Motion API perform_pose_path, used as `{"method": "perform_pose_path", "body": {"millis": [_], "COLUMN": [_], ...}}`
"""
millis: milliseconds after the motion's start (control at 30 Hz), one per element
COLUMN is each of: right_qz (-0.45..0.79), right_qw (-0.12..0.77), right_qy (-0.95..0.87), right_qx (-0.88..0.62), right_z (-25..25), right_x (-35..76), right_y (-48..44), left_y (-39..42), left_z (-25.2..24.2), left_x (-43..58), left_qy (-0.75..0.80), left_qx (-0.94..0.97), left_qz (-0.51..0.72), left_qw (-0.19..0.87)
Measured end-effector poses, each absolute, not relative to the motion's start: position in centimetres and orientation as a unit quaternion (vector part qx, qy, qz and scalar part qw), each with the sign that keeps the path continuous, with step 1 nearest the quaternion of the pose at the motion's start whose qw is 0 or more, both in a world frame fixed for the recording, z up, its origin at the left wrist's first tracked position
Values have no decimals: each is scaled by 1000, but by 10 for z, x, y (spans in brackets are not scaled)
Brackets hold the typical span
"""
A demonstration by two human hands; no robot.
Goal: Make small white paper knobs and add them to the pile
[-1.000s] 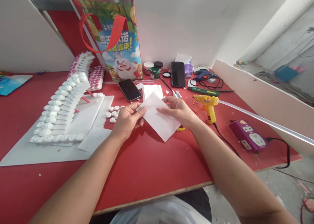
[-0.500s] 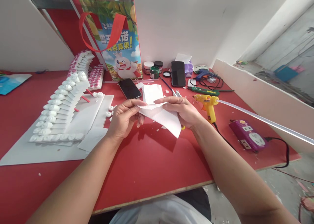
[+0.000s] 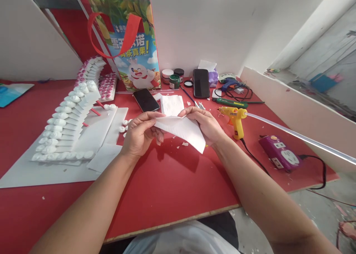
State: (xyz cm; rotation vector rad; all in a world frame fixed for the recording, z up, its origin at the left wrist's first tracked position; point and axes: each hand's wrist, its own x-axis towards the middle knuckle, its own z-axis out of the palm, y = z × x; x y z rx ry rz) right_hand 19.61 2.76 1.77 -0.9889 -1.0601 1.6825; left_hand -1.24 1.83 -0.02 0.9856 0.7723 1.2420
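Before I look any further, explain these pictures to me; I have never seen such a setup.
There is no machine here, only a person's two bare hands. Every picture comes from one camera worn on that person's head, looking forward and down. The left hand and right hand hold a white sheet between them, apparently folded over, above the red table. On the left, white bud-tipped pieces sit on a white board. Toward the back are a printed bag, a dark phone and a small green jar. On the right are a yellow glue gun and a purple socket block.
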Motion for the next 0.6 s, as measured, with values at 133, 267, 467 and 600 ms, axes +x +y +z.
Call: {"method": "perform_pose_path", "body": {"millis": [133, 267, 467, 600], "right_qz": [668, 642, 580, 536], "right_qw": [449, 438, 412, 391], "right_qy": [-445, -488, -563, -601], "right_qx": [-395, -397, -421, -445], "right_z": [16, 12, 14, 22], "right_x": [196, 197, 201, 204], "right_y": [28, 28, 25, 24], "left_y": [19, 19, 21, 21], "left_z": [-1, -1, -4, -8], "left_x": [-14, -15, -11, -10], "left_qy": [347, 352, 374, 398], "left_qx": [421, 408, 411, 441], "left_qz": [541, 534, 542, 545], "left_qw": [641, 652, 630, 591]}}
